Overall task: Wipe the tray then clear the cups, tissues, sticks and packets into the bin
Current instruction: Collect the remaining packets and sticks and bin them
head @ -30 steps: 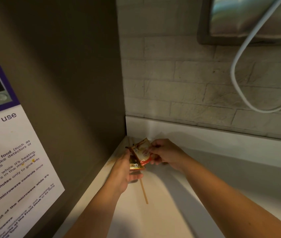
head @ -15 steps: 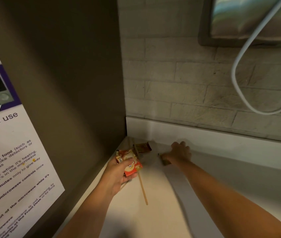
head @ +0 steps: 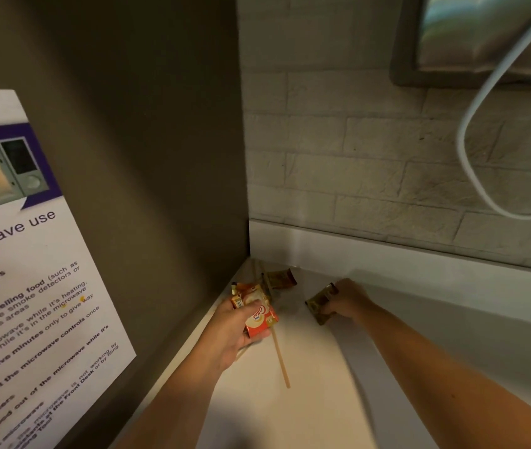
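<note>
Your left hand sits low in the corner, right by the dark brown side panel. Its fingers curl round a small bunch of orange-and-white printed coffee packets w/ the thumb across the top one, so that grip is pinching the bunch, close over the white surface.

Your right hand is further right, near the white upstand at the back. Fingertips are closed on a dark gold-brown foil packet, so that grip is pinching it too. The pkt sits tilted; can't tell whether its lower corner touches the surface.

Btw the two hands and deeper in the corner, a second brown foil packet lies on the surface, apart from both hands. A long thin pale wooden stir stick lies on the surface: it starts beside that second pkt, passes under the orange-and-white bunch and points back toward you. Something pale shows under the left palm, maybe another stick, too blurred to say.

On the side panel hangs a white-and-purple printed microwave notice. The back wall is pale brick-pattern tile, w/ a white cable loop hanging from a grey-framed metallic unit top right.
</note>
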